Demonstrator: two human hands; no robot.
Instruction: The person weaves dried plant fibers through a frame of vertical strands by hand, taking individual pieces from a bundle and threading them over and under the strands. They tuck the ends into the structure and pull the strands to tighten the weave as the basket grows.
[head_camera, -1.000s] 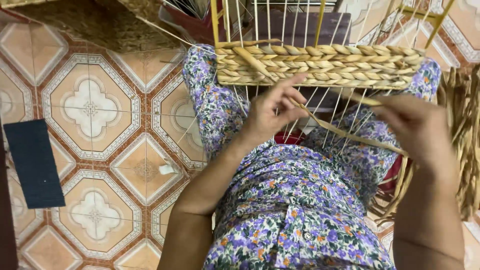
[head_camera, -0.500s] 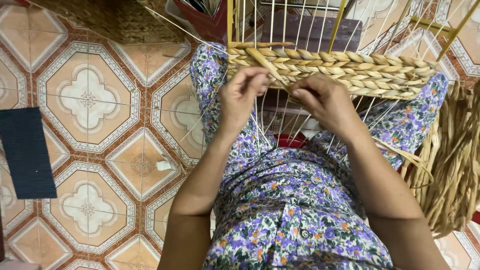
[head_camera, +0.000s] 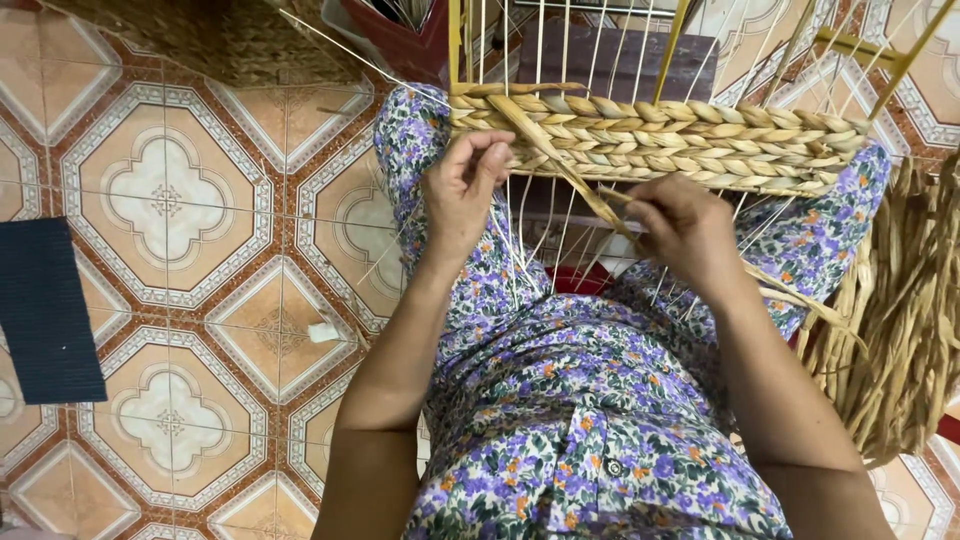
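The straw strand (head_camera: 560, 165) is a flat, pale, dry strip of plant fibre that runs on a slant: its upper end sits against the left part of the woven band (head_camera: 650, 140), and its long axis drops down and to the right until it passes under your right hand (head_camera: 685, 230). That band is several rows of thick twisted braid, golden and ropy, lying crosswise over your knees with its length running left to right. Thin pale upright rods (head_camera: 540, 45) pierce the band and carry on below it toward your lap, held within a yellow frame (head_camera: 668, 50) that rises above the band. Your right hand, just below the band's middle, is closed in a pinch on the strand where it meets the rods. Your left hand (head_camera: 465, 190), just below the band's left end, has its fingers curled and fingertips bunched against the lowest braid row; whether it grips a fibre there I cannot tell. Below the band your floral dress (head_camera: 560, 400) covers your legs. Right of the band hangs a loose bundle of straw (head_camera: 900, 310), long, limp and tan. Left of the band lies the patterned tile floor (head_camera: 170, 200), glossy orange and cream, with a dark ribbed mat (head_camera: 45, 310) further left.
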